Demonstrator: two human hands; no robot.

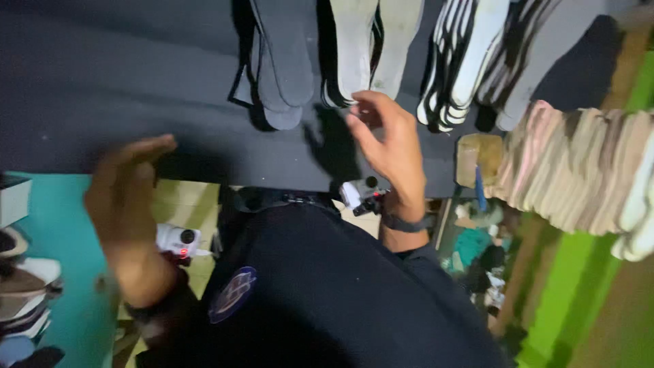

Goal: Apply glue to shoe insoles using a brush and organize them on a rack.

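Two empty hands hover near pale, flat insoles (pixel 371 48) stacked upright.

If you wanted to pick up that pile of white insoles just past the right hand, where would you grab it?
Probably at the rounded near end of the white insoles, coming from the worker's side, where the right hand already is. The pile lies lengthwise away from the worker on the dark table, so that end juts out, free for pinching.

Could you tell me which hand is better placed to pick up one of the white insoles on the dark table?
Probably the right hand: its open fingers sit just below the white insoles, while the left hand hovers farther off, empty.
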